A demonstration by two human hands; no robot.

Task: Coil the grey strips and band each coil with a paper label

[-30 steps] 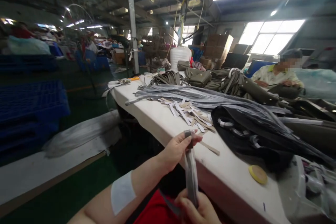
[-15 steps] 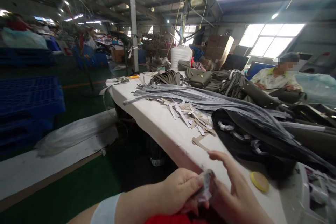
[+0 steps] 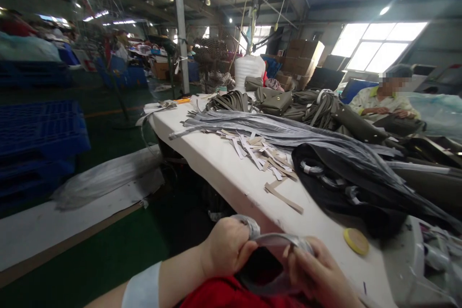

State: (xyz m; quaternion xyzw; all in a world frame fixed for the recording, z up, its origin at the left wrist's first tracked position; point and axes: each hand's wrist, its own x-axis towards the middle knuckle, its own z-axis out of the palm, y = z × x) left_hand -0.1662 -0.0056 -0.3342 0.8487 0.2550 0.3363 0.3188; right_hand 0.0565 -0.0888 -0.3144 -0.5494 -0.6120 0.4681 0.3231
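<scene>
hands, two of them, work low at the near edge of the white table (image 3: 224, 163). left hand (image 3: 225, 250) has its fingers curled shut around one end of a single grey strap (image 3: 274, 239); right hand (image 3: 314, 274) pinches the other end between thumb and fingertips, fingers bent in close. the strap arches between the two fists, just off the table's near edge, above a red cloth (image 3: 224, 296) on the lap. a white patch (image 3: 142, 288) wraps the left forearm.

on the table, one round yellow disc (image 3: 355, 241) lies to the right of the hands, near a black bag (image 3: 335, 183) with pale bands showing in its folds. one loose tan strip (image 3: 283, 197) sits between the hands and a scattered heap of white and tan paper slips (image 3: 260, 151), too many to count. a long sheaf of grey straps (image 3: 260, 127) runs left to right behind the slips. farther off lie olive bags (image 3: 276, 101) and bundled olive straps (image 3: 231, 101), with one white sack (image 3: 249, 70) at the far end.

one other person (image 3: 386, 101) sits at the far right, both hands on an olive piece. blue pallets (image 3: 39, 134) are stacked at the left. no writing is legible anywhere.
</scene>
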